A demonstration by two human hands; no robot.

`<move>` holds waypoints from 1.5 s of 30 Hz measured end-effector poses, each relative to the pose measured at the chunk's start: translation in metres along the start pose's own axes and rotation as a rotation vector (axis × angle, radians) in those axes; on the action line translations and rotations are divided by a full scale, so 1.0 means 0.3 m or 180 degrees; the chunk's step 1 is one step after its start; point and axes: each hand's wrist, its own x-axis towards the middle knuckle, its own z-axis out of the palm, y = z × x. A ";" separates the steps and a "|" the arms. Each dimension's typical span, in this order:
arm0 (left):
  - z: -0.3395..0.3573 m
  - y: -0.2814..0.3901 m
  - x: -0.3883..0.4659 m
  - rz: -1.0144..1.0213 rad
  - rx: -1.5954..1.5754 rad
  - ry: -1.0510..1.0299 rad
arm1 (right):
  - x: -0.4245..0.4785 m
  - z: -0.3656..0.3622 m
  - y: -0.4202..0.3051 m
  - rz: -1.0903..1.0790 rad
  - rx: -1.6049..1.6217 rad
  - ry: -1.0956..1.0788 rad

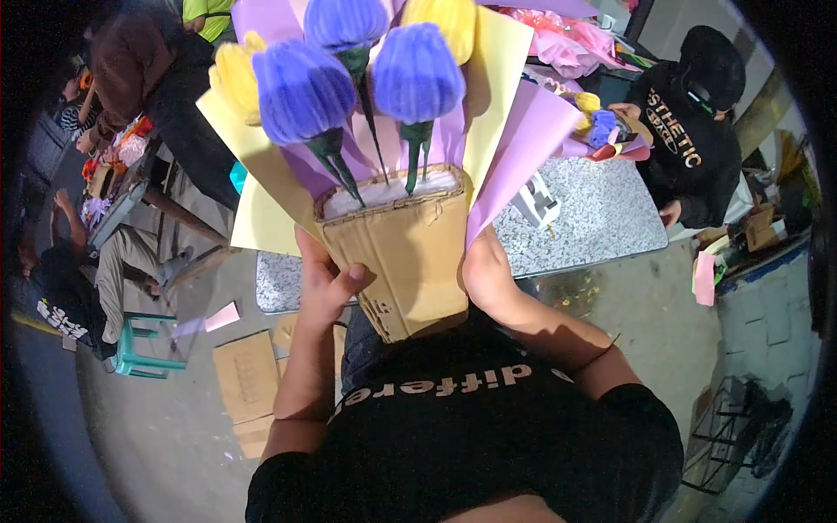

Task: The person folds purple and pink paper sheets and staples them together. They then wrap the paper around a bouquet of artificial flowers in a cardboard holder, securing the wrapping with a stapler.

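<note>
Between my two hands is a bouquet with a cardboard base (pixel 409 261), held up close before my chest. My left hand (pixel 327 278) grips the base at its left side, thumb across the front. At the right side my right hand (pixel 487 271) holds the base, its fingers hidden behind the paper. Fuzzy blue-violet flowers (pixel 304 91) on green stems stand in the white filling (pixel 392 189) at the base's top, with yellow flowers (pixel 235 82) behind them. Pale yellow paper (pixel 500 72) and purple paper (pixel 526 140) fan out around them.
Beyond the bouquet stands a speckled table (pixel 588 209) with a white tape dispenser (pixel 537 201). A person in black (pixel 693 137) holds a smaller bouquet (pixel 605 131) at the right. More people work at the left, near a green stool (pixel 147 346). Cardboard pieces (pixel 247 376) lie on the floor.
</note>
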 end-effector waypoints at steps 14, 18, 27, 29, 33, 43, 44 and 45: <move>0.035 -0.064 0.016 0.0218 0.0615 0.0572 | 0.087 -0.001 0.034 -0.0520 -0.1328 0.0298; 0.026 -0.061 0.016 0.0306 0.0775 0.0496 | 0.090 0.015 0.037 -0.0139 -0.0461 0.0191; 0.015 0.035 0.066 -0.0632 0.1120 0.0826 | 0.126 -0.016 0.026 0.0141 0.1334 -0.0334; 0.002 -0.004 0.074 -0.0775 0.1176 0.0917 | 0.140 -0.012 0.051 0.0686 0.1543 -0.0050; -0.019 -0.009 0.083 -0.1241 0.1264 0.0914 | 0.147 0.014 -0.001 0.1829 0.2123 -0.0015; -0.164 0.078 0.187 -0.1366 0.1330 0.0713 | 0.155 0.039 0.090 0.1921 0.2940 -0.0244; -0.219 0.007 0.151 -0.1362 0.1536 0.0517 | 0.123 0.042 0.117 0.2014 0.2854 -0.0261; -0.256 -0.024 0.137 -0.1320 0.1734 0.0325 | 0.108 0.055 0.129 0.2127 0.2974 -0.0279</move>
